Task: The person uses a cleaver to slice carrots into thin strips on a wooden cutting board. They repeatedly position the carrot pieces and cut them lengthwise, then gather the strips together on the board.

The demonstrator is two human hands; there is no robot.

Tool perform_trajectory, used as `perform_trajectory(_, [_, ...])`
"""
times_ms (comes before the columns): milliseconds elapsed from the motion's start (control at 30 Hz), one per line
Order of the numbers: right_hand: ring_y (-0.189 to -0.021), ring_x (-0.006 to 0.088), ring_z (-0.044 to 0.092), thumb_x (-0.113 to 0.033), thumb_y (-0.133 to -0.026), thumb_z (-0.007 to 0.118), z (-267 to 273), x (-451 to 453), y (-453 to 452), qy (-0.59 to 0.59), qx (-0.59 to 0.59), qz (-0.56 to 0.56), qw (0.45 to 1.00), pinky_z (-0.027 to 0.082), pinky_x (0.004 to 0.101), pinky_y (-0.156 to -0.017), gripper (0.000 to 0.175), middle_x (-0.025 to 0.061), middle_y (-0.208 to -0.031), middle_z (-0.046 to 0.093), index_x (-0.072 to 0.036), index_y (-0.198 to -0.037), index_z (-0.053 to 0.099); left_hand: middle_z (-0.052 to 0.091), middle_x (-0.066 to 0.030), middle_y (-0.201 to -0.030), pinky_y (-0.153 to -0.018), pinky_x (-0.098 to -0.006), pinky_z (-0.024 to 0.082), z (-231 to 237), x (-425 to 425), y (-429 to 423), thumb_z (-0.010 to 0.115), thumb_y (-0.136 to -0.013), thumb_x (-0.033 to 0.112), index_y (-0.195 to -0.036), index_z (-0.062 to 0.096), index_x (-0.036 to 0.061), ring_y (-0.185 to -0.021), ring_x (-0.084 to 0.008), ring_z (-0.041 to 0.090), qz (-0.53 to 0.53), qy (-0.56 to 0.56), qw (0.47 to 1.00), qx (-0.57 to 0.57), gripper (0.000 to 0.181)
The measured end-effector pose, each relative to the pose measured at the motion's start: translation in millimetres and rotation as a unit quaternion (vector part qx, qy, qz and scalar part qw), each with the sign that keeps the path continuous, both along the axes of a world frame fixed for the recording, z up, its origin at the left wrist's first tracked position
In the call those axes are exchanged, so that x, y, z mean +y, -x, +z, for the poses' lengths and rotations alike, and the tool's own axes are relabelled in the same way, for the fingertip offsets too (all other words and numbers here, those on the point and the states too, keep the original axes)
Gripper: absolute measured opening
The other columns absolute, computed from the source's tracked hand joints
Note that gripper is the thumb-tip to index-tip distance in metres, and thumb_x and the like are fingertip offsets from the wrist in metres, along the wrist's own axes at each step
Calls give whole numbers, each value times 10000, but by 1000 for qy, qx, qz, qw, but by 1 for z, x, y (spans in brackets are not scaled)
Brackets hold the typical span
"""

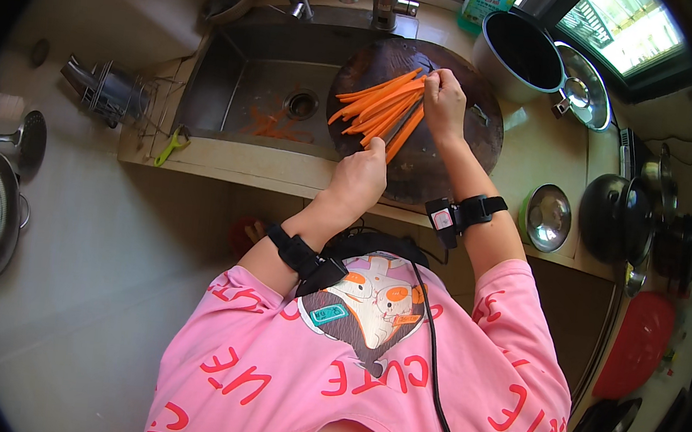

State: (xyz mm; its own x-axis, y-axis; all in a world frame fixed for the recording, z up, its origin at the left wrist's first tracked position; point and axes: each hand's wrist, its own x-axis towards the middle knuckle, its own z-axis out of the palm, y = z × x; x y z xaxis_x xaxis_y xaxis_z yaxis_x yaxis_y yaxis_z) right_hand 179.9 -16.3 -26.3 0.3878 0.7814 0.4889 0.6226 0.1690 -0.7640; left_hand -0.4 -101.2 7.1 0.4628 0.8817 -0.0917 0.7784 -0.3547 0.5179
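Many long orange carrot strips [381,108] lie fanned out on a round dark wooden cutting board [479,126], which overlaps the right part of the sink. A knife with a narrow-looking dark blade [403,123] slants across the strips. At the blade's near end my left hand [359,173] is closed on it, thumb uppermost. My right hand [445,104] makes a fist at the far end, beside the gathered carrot ends. The fingers hide the knife's handle, so which hand holds the handle cannot be told. Both forearms wear black straps with small devices.
Orange peelings [273,125] lie in the steel sink [232,96]. A green peeler [171,148] rests on the front ledge. Right of the board stand a pot [514,88], a glass lid [600,103], a metal bowl [549,217] and a black wok [608,216]. A green bottle [488,5] is behind.
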Motion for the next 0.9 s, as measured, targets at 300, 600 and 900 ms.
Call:
perform_trajectory(300, [-782, 395, 611, -236, -924, 472, -19, 0, -10, 18, -2, 1, 1000, 491, 436, -716, 266, 224, -824, 623, -1, -894, 595, 644, -278, -755, -675, -480, 537, -7, -2, -7, 454, -831, -12, -975, 435, -69, -756, -415, 664, -3, -3, 999, 33, 156])
perform_trajectory(600, [-785, 389, 624, -252, -928, 472, -25, 1, -14, 32, 11, 3, 999, 494, 425, -707, 272, 222, -818, 629, -16, -905, 607, 625, -276, -695, -624, -520, 511, -17, -4, -12, 420, -914, 71, -922, 434, -43, -702, -443, 636, 16, -39, 999, 27, 115])
perform_trajectory(900, [-799, 418, 593, -213, -912, 482, -24, 5, -14, 33, 21, 31, 999, 481, 459, -719, 243, 231, -822, 610, 1, -851, 579, 651, -269, -771, -679, -463, 545, -4, 0, -18, 457, -834, -12, -968, 440, -77, -771, -397, 669, 4, -4, 998, 58, 149])
